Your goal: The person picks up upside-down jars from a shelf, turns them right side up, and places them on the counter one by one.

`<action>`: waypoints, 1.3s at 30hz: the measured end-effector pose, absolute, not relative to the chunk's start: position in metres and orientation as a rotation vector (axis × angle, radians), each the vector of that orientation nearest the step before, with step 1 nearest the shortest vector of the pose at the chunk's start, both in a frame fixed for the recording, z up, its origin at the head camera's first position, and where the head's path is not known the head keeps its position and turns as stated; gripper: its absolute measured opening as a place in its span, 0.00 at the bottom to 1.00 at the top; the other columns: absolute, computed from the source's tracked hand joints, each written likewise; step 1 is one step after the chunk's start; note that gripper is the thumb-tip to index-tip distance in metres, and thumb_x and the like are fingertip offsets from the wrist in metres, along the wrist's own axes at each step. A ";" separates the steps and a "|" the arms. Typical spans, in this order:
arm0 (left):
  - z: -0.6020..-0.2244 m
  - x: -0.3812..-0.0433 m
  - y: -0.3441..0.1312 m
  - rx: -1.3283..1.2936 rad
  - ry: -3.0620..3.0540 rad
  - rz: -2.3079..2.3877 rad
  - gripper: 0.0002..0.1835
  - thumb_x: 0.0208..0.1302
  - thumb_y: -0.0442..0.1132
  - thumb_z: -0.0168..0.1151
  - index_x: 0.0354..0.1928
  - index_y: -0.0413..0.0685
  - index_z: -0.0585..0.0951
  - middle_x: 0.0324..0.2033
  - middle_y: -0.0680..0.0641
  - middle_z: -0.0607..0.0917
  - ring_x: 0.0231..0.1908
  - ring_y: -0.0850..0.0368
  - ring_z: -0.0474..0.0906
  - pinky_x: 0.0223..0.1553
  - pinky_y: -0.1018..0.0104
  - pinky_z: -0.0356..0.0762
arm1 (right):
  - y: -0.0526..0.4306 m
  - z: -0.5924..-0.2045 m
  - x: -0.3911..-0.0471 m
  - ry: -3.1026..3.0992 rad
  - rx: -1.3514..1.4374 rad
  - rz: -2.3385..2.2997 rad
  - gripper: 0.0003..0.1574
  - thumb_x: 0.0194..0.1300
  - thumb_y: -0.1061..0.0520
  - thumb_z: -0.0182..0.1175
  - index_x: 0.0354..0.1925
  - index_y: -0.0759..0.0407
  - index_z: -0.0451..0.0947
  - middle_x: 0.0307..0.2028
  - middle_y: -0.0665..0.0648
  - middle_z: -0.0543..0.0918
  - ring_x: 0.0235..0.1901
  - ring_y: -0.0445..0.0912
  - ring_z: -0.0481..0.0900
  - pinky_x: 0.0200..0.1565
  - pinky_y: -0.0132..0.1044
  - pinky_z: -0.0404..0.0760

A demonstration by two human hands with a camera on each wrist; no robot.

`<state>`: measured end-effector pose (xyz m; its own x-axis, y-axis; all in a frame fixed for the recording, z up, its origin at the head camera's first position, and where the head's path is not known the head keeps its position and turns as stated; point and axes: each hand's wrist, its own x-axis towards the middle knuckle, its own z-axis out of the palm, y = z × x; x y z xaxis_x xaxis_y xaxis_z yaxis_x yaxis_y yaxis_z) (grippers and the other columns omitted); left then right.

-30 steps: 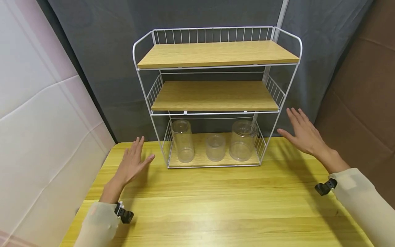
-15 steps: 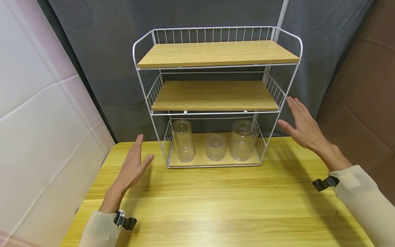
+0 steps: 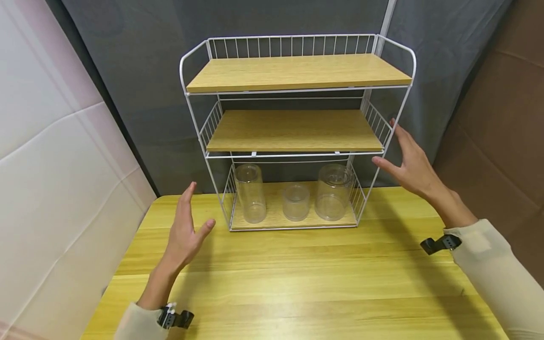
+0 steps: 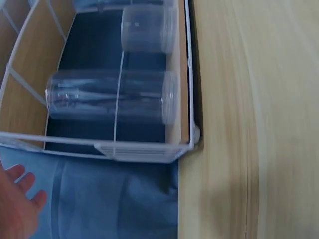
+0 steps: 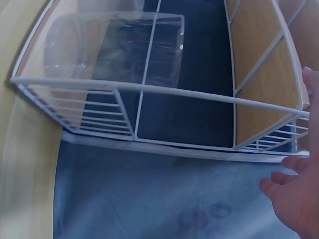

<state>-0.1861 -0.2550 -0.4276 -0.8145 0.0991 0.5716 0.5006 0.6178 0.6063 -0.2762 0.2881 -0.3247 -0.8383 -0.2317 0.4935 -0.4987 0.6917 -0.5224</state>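
Note:
A white wire rack point(image 3: 293, 155) with three wooden shelves stands at the back of the table. On its bottom shelf sit three clear containers: a tall narrow one point(image 3: 250, 194), a short one point(image 3: 296, 203) and a wide one point(image 3: 334, 194). My right hand point(image 3: 414, 167) is beside the rack's right upright, thumb in front of it and index fingertip near the middle shelf's side rail; contact cannot be told. In the right wrist view its fingers point(image 5: 279, 184) are outside the frame. Left of the rack, my left hand point(image 3: 182, 236) hovers above the table, thumb spread, holding nothing.
The rack's top shelf point(image 3: 297, 71) and middle shelf point(image 3: 295, 130) are bare wood. Under the rack lies a yellow wooden table point(image 3: 297, 283). A grey cloth point(image 3: 140, 94) hangs behind, a white panel point(image 3: 55, 165) rises at left, a brown one point(image 3: 501, 118) at right.
My right hand has moved up and left to the rack's right upright. My left hand has turned, its thumb now upright, and has shifted slightly right. The containers have stayed put.

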 end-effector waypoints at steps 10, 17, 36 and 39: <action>-0.423 -0.173 -0.228 -0.631 -2.119 -1.220 0.46 0.68 0.50 0.68 0.83 0.45 0.60 0.78 0.38 0.66 0.76 0.47 0.62 0.74 0.69 0.57 | 0.279 -0.318 -0.286 -2.366 0.611 1.286 0.66 0.62 0.62 0.76 0.86 0.51 0.47 0.82 0.59 0.59 0.76 0.61 0.65 0.72 0.31 0.70; -0.425 -0.174 -0.210 -0.647 -2.167 -1.228 0.48 0.63 0.38 0.72 0.82 0.41 0.60 0.78 0.36 0.65 0.77 0.44 0.60 0.76 0.73 0.57 | 0.274 -0.317 -0.289 -2.375 0.603 1.354 0.69 0.61 0.63 0.77 0.86 0.48 0.45 0.80 0.65 0.62 0.76 0.62 0.65 0.70 0.31 0.72; -0.433 -0.207 -0.169 -0.381 -2.310 -1.280 0.55 0.65 0.43 0.76 0.85 0.43 0.52 0.83 0.40 0.55 0.81 0.40 0.53 0.79 0.35 0.53 | 0.267 -0.317 -0.294 -2.345 0.615 1.377 0.68 0.61 0.65 0.77 0.86 0.49 0.48 0.80 0.62 0.63 0.76 0.63 0.66 0.67 0.28 0.75; -0.435 -0.212 -0.165 -0.342 -2.321 -1.297 0.55 0.67 0.45 0.75 0.85 0.46 0.50 0.83 0.42 0.54 0.82 0.41 0.51 0.79 0.36 0.52 | 0.266 -0.318 -0.295 -2.337 0.621 1.381 0.67 0.60 0.66 0.77 0.85 0.49 0.50 0.79 0.64 0.65 0.75 0.62 0.67 0.66 0.27 0.75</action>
